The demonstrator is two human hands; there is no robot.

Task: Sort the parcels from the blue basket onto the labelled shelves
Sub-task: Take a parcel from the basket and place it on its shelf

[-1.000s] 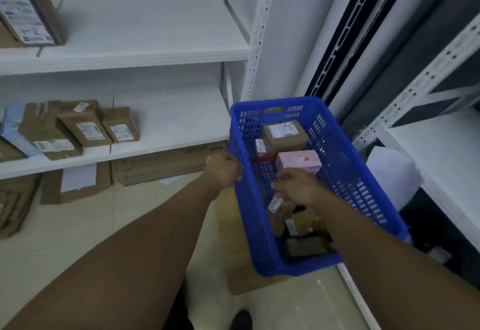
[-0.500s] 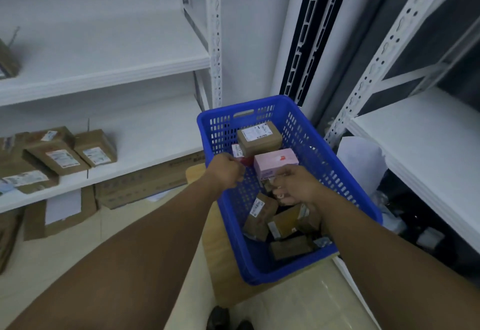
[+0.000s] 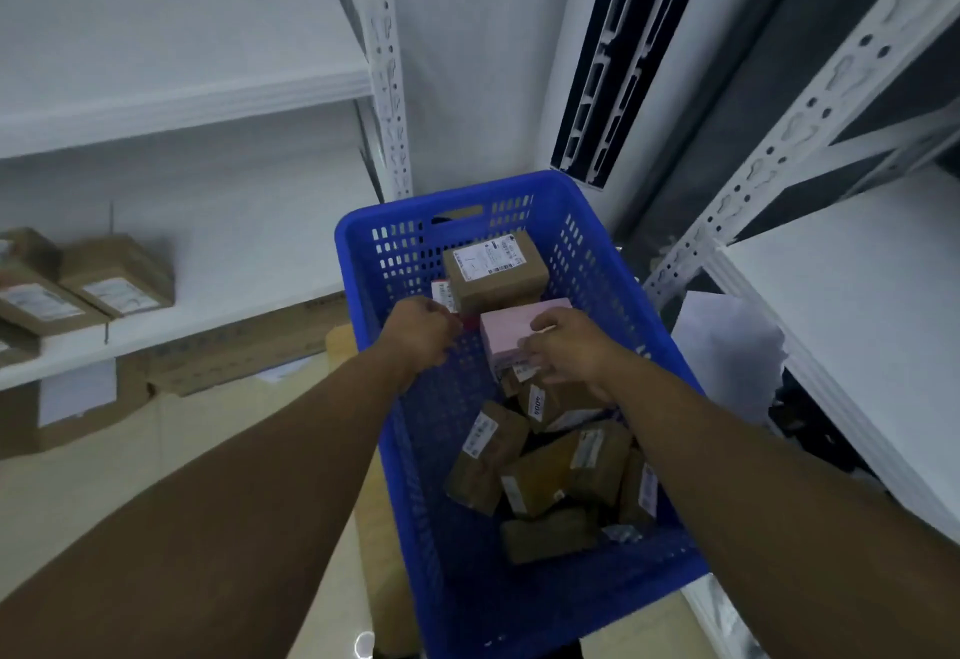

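Note:
The blue basket (image 3: 358, 263) sits in front of me on a wooden surface. My left hand (image 3: 423, 336) is closed over its left rim. My right hand (image 3: 571, 346) is inside the basket, with its fingers curled around the near right corner of a pink box (image 3: 506, 333). Behind the pink box stands a brown carton with a white label (image 3: 493, 269). Several small brown labelled parcels (image 3: 488, 456) lie jumbled at the basket's near end, one partly under my right wrist.
White metal shelves (image 3: 208, 102) run along the left, with brown parcels (image 3: 117, 276) on the lower board. Another white shelf (image 3: 857, 305) is on the right, with a white bag (image 3: 727, 346) beside the basket. Cardboard boxes (image 3: 72, 409) stand on the floor under the left shelf.
My right hand has moved up from the small parcels onto the pink box. My left hand has stayed on the basket rim. The view has swung right and closer to the basket.

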